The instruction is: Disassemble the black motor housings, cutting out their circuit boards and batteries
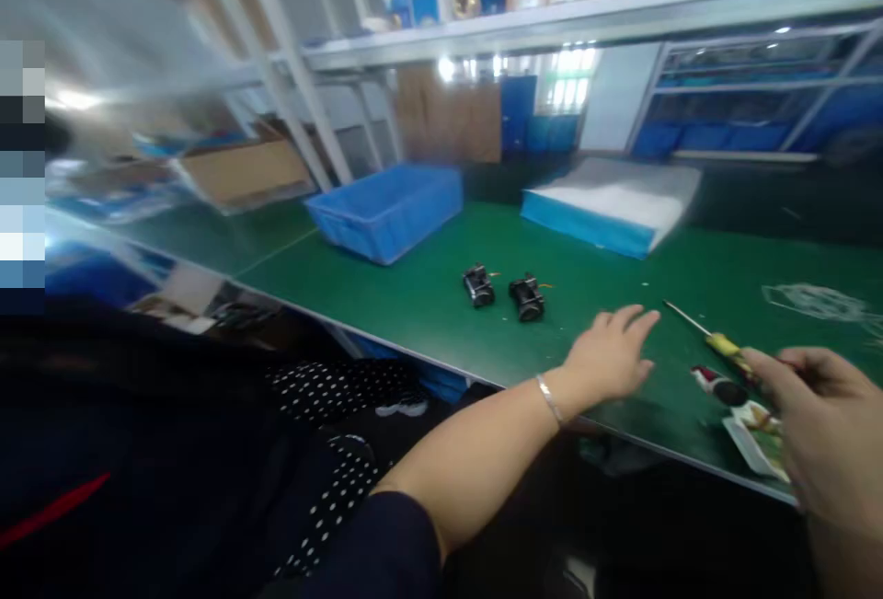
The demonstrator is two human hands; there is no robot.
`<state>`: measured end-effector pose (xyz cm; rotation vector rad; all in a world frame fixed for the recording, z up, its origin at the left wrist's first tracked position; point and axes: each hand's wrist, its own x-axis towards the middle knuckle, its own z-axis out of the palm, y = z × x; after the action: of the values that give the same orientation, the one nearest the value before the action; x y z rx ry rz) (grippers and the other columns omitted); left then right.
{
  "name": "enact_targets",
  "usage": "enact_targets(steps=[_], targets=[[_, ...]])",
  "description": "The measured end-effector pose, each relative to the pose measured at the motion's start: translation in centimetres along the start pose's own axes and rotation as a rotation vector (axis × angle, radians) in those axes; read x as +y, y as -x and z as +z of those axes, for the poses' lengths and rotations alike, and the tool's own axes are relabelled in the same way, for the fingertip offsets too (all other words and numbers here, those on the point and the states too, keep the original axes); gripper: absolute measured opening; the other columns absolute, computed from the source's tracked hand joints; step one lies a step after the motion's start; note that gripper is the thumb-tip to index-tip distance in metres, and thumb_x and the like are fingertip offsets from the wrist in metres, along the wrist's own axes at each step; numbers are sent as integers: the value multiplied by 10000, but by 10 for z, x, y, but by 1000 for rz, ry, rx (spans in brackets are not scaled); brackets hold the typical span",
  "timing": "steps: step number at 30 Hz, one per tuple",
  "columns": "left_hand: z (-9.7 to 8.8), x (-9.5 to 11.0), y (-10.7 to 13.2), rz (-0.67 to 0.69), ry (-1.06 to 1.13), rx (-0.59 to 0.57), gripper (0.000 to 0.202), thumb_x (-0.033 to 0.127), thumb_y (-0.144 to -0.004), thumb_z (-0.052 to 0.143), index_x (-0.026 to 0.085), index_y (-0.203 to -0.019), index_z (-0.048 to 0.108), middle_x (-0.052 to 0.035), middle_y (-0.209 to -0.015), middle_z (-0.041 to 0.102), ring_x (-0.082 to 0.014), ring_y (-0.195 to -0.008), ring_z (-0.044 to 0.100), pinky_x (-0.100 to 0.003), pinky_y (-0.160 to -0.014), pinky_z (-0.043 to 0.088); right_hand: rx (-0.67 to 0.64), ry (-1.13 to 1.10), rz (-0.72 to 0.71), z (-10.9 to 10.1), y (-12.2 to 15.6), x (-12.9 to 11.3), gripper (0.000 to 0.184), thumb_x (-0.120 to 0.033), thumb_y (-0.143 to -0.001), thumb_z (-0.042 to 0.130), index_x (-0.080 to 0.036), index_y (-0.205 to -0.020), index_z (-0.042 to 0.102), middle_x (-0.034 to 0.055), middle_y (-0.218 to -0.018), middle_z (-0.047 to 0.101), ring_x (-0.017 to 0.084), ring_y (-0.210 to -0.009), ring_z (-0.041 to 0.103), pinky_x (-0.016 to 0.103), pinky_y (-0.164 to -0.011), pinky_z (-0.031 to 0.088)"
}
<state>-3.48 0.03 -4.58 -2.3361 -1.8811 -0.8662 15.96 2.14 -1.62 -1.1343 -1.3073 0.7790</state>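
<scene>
My left hand [613,355] reaches over the green table with its fingers spread and nothing in them. A bracelet circles its wrist. On the right, my right hand [820,406] is closed around the handle of a screwdriver [723,347], yellow in part, whose thin shaft points up and left over the table. Two small black mechanical parts, one [478,286] left of the other [528,297], lie beyond my left hand, apart from it. Close by my right hand are a red, white and black object [721,386] and a small white tray [749,443] with blurred contents.
A blue plastic crate [386,213] stands at the back left of the green table [414,305]. Farther right lies a white-topped box with a blue side [607,203]. Pale tangled strands [820,302] lie at right. A loaded shelf [586,19] runs above. Someone in polka-dot cloth [345,387] is at left.
</scene>
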Motion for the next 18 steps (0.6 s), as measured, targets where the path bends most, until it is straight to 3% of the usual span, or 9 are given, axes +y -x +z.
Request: enact_targets(steps=[3, 6, 11, 14, 18], targets=[[-6, 0, 1, -22, 39, 36, 658, 323, -825, 583, 180, -1409, 317, -107, -1465, 296, -280, -1288, 339, -414, -1083, 359, 156, -145, -138, -23, -35, -30, 242, -238, -570, 796, -213, -641, 566, -29, -603, 480, 112, -491, 431, 280, -469, 292], [-7, -4, 0, -2, 38, 2, 625, 282, -802, 618, 183, -1371, 382, -109, -1475, 267, -293, -1312, 288, -438, -1105, 326, 183, -236, -308, -63, -60, -54, 233, -146, -579, 762, -190, -605, 534, -40, -546, 465, 95, -447, 410, 268, -459, 278], [-2, -9, -1, 49, 8, -51, 527, 267, -812, 603, 189, -1315, 467, -105, -1473, 262, -313, -1311, 281, -469, -1103, 330, 280, -177, -523, -142, -55, -89, 182, -79, -622, 707, -183, -642, 558, -9, -614, 527, 119, -502, 486, 293, -517, 376], [4, -7, -1, 93, -7, -93, 484, 278, -817, 594, 199, -1286, 503, -101, -1459, 285, -313, -1308, 289, -473, -1104, 334, 408, -68, -523, -177, -40, -96, 192, -104, -627, 733, -182, -635, 558, -5, -614, 533, 131, -510, 498, 304, -513, 389], [13, 2, -2, 152, -14, -169, 486, 280, -812, 593, 213, -1286, 508, -92, -1448, 308, -315, -1299, 299, -479, -1096, 347, 526, 149, -385, -213, -22, -82, 220, -175, -575, 806, -162, -625, 592, -7, -607, 547, 102, -481, 464, 268, -473, 335]])
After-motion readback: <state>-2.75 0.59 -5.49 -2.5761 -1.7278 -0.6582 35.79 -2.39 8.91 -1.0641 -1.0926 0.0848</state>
